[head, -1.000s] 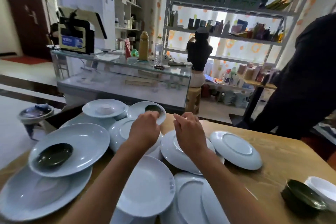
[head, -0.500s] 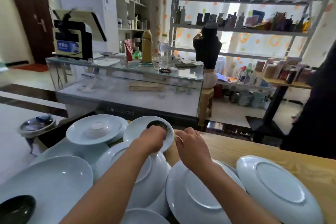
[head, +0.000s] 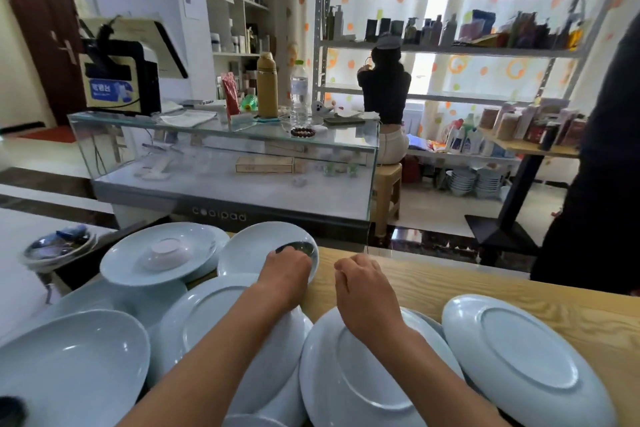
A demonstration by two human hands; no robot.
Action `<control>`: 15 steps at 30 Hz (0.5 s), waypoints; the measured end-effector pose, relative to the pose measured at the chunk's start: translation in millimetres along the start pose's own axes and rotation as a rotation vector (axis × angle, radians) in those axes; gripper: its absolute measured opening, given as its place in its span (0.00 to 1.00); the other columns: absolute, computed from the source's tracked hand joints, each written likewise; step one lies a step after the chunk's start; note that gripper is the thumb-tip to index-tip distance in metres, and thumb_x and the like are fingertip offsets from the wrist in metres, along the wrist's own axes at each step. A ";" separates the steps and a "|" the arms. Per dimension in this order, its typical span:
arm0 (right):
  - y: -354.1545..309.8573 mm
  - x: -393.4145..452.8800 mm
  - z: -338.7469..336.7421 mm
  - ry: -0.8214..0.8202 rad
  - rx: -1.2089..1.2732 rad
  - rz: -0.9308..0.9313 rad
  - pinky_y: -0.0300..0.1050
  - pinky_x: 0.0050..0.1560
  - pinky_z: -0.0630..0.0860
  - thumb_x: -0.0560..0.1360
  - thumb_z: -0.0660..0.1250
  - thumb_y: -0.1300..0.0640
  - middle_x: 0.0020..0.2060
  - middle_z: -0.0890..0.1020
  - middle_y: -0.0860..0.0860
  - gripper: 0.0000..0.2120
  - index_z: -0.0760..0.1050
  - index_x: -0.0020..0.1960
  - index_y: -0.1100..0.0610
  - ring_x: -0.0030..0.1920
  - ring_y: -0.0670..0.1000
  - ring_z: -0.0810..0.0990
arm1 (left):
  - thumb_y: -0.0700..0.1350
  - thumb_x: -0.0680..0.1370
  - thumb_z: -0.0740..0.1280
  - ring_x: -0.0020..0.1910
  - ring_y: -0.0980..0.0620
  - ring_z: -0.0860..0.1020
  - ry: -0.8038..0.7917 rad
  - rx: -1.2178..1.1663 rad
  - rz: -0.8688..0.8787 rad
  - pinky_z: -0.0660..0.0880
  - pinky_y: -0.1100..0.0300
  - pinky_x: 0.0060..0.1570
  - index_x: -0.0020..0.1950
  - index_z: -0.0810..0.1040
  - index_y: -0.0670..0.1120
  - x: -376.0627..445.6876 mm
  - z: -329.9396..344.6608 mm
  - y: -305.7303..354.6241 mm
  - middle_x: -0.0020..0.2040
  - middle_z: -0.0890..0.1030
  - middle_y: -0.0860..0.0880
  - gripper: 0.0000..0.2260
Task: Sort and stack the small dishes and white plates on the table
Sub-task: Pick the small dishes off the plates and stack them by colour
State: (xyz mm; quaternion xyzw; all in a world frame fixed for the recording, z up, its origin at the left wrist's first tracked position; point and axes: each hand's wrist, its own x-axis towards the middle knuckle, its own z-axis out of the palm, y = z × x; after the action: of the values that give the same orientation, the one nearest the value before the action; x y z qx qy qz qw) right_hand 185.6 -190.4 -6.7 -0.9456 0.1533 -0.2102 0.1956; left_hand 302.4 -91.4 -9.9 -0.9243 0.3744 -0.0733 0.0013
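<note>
A: While the near white plates [head: 374,374] lie overturned and overlapping at six o'clock on the counter [head: 450,291], the right hand [head: 363,291] hangs loosely curled above one, gripping nothing.

B: And the left hand [head: 285,270]?

A: Up at twelve o'clock, its grip looks closed round the small dark dish [head: 299,248], which sits on the far white plate [head: 256,250].

B: So it's the pick-up step, I'd say.

A: Agreed. Next calls for lifting it clear and finding its fellow dishes. Beyond, at eleven o'clock, a pale upturned dish [head: 166,253] waits on another plate.
</note>
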 end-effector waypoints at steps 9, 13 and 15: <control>9.6 -51.2 -57.2 0.105 0.068 0.031 0.44 0.63 0.71 0.81 0.57 0.56 0.65 0.75 0.51 0.19 0.66 0.72 0.51 0.64 0.51 0.73 | 0.46 0.77 0.69 0.46 0.55 0.78 0.160 -0.252 0.273 0.75 0.67 0.49 0.55 0.82 0.49 -67.7 -47.3 55.1 0.51 0.82 0.51 0.08; 23.6 -100.4 -92.3 0.172 0.113 0.052 0.40 0.59 0.71 0.81 0.58 0.58 0.61 0.78 0.53 0.18 0.68 0.71 0.52 0.60 0.51 0.76 | 0.41 0.77 0.69 0.49 0.55 0.81 0.207 -0.324 0.308 0.78 0.62 0.52 0.58 0.82 0.49 -103.0 -69.5 102.2 0.54 0.83 0.52 0.11; 32.5 -124.5 -107.6 0.183 0.107 0.032 0.37 0.58 0.71 0.81 0.60 0.56 0.60 0.79 0.52 0.17 0.70 0.70 0.53 0.58 0.51 0.78 | 0.40 0.78 0.67 0.52 0.56 0.80 0.245 -0.341 0.380 0.76 0.64 0.55 0.59 0.81 0.50 -118.9 -79.6 126.7 0.56 0.82 0.52 0.12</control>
State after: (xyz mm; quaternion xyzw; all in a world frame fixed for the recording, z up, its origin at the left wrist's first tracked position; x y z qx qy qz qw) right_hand 21.9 -205.5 27.0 -0.9080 0.1742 -0.3002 0.2344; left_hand 119.6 -96.1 45.5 -0.8088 0.5452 -0.1186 -0.1858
